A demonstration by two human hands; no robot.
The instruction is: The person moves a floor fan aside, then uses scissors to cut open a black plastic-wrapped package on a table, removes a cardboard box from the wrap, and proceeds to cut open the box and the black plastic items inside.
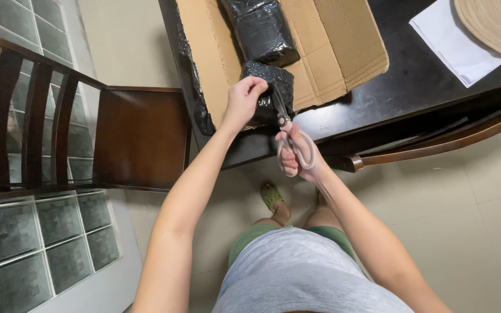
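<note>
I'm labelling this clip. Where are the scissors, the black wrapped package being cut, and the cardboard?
scissors (294, 152): head view, on the pale handle loops.
black wrapped package (273, 81): head view, on its near end.
cardboard (343, 52): head view, on the flattened right flap.

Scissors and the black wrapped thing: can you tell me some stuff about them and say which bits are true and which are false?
1. The right hand holds the scissors. True.
2. The left hand lies flat on the wooden chair. False: it grips the black wrapped package.
3. The package rests on flattened cardboard. True.
4. The scissors have bright blue handles. False: they are pale pinkish.
5. The scissor blades point toward the package. True.
</note>
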